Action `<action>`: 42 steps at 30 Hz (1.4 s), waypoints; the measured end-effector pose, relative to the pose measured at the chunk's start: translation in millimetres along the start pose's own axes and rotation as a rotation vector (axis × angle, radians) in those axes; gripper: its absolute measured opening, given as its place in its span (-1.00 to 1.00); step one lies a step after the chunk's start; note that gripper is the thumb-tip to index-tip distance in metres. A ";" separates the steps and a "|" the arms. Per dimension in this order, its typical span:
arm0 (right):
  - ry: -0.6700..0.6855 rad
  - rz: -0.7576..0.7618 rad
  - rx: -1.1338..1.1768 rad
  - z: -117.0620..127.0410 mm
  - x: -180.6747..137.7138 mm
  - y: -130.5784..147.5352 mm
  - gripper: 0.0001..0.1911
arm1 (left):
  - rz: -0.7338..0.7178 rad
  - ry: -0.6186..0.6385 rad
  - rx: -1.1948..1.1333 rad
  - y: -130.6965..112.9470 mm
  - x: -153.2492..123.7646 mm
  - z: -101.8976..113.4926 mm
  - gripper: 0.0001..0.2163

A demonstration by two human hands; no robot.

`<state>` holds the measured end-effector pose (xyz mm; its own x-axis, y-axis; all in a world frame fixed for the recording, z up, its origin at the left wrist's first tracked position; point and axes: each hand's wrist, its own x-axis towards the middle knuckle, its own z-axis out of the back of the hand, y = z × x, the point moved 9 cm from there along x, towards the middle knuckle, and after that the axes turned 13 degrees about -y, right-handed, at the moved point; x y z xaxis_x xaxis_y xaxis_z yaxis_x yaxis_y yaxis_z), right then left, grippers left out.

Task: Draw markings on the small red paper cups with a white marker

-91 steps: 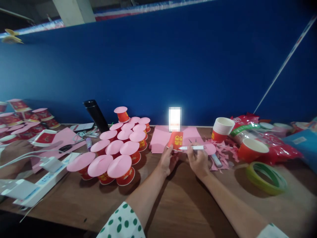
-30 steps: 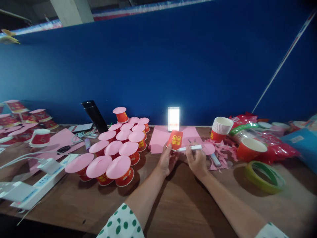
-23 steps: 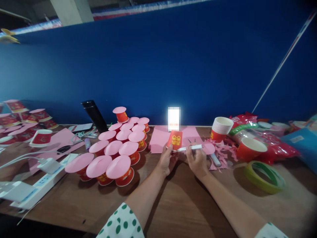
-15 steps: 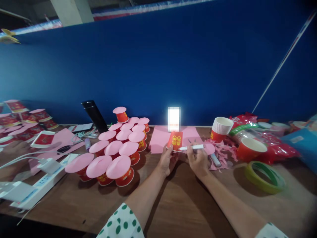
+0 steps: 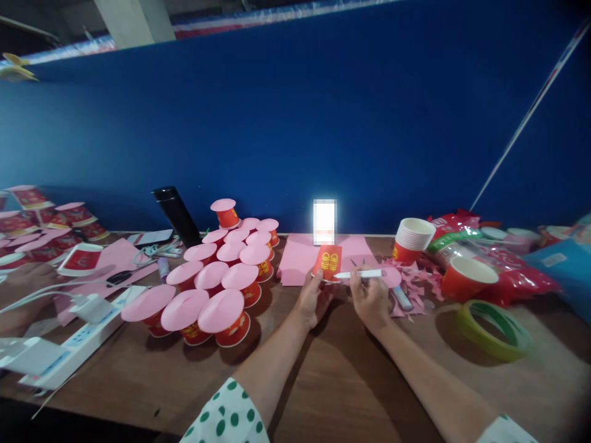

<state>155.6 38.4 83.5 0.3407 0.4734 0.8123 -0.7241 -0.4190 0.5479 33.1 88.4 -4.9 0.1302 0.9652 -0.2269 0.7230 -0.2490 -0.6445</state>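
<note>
My left hand [image 5: 310,301] grips a red paper cup [image 5: 327,261] with a yellow emblem, held upside down on the pink paper sheets [image 5: 298,255]. My right hand [image 5: 370,299] is closed around a white pen [image 5: 360,274], whose tip points left and touches the base of the cup. Both hands rest on the brown table [image 5: 332,375] near its middle. A pink paper disc [image 5: 390,277] lies just right of the pen.
Several upturned red cups topped with pink discs [image 5: 217,277] crowd the left. A black flask [image 5: 178,215], power strip [image 5: 78,338], bright phone [image 5: 324,221], stacked cups [image 5: 412,240], a single cup [image 5: 468,277], green tape roll [image 5: 494,329], pink scraps and red bags surround me. Another person's hand [image 5: 18,295] lies far left.
The cup has turned slightly in my left hand and the pen has shifted a little along its base. The other person's upturned cup at far left tilted over.
</note>
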 end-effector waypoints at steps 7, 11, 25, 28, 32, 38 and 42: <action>0.057 -0.002 0.036 -4.2 -0.6 3.1 -0.78 | 0.008 -0.047 0.014 1.0 1.5 4.8 -0.69; 0.083 -0.010 0.065 -6.8 -1.0 3.9 -0.75 | -0.001 -0.060 0.031 1.1 2.7 7.3 -0.64; 0.082 -0.011 0.049 -7.5 -3.9 3.0 -0.76 | -0.062 0.022 -0.011 -6.0 -1.5 -3.9 -0.65; 0.076 0.002 0.048 -7.6 -3.8 3.5 -0.76 | -0.057 0.045 -0.032 -7.2 -3.6 -6.5 -0.66; 0.068 0.008 0.053 -7.0 -4.1 3.7 -0.78 | -0.051 0.054 -0.047 -7.4 -4.0 -6.5 -0.68; 0.078 -0.004 0.049 -7.3 -4.5 2.6 -0.77 | -0.053 0.030 -0.035 -7.0 -3.4 -5.0 -0.67; 0.071 0.017 0.042 -7.1 -3.8 4.7 -0.77 | -0.052 0.033 -0.032 -6.9 -3.1 -5.8 -0.67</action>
<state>146.6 40.1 81.6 0.2838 0.5191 0.8062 -0.7034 -0.4587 0.5430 31.6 87.6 4.5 0.1140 0.9790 -0.1691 0.7503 -0.1964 -0.6312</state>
